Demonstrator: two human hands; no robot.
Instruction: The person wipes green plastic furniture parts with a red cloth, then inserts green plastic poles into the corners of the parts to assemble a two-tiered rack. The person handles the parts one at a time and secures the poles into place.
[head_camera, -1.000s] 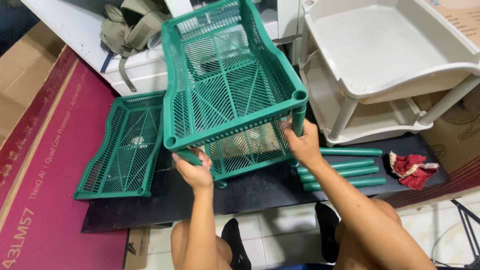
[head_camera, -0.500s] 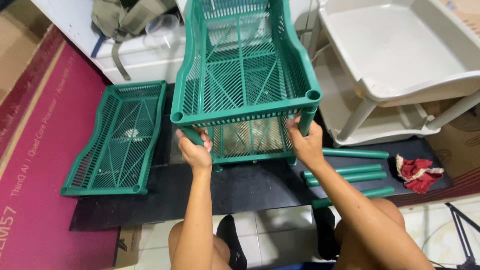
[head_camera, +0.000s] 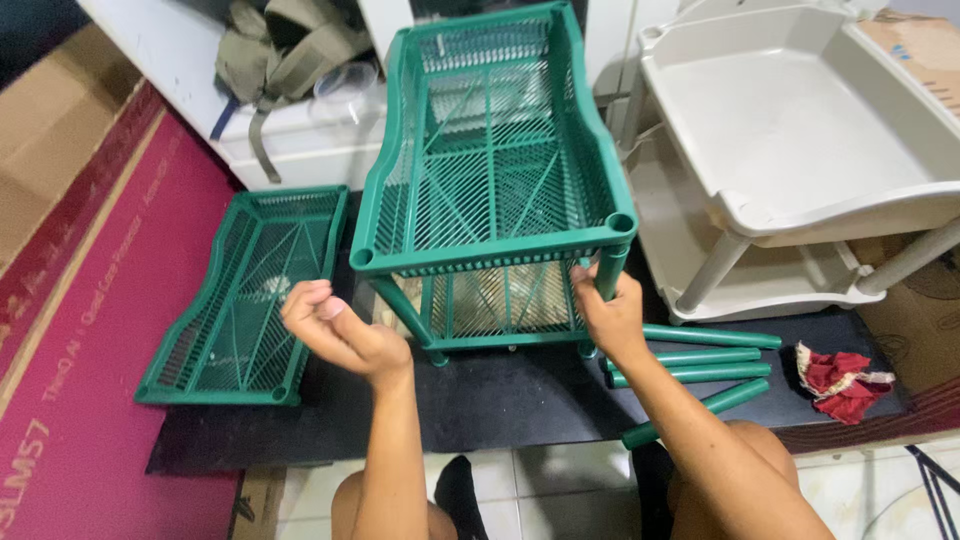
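Observation:
A green plastic two-tier rack (head_camera: 490, 190) stands on a black mat (head_camera: 500, 400) in front of me. My right hand (head_camera: 608, 312) grips the rack's front right post just under the top tray. My left hand (head_camera: 335, 335) hovers off the rack, near its front left post, fingers loosely curled with nothing in them. A loose green basket tray (head_camera: 245, 300) lies flat on the mat to the left. Several loose green tubes (head_camera: 700, 365) lie on the mat to the right of my right wrist.
A beige plastic rack (head_camera: 800, 150) stands at the right. A red cloth (head_camera: 840, 380) lies by the tubes. A flat red carton (head_camera: 90, 330) lies at the left, a white box with an olive bag (head_camera: 290, 50) behind. My knees are at the bottom.
My left hand has let go of the rack's front left post and drawn back toward me. The rack now stands level on the mat, and the view has shifted slightly.

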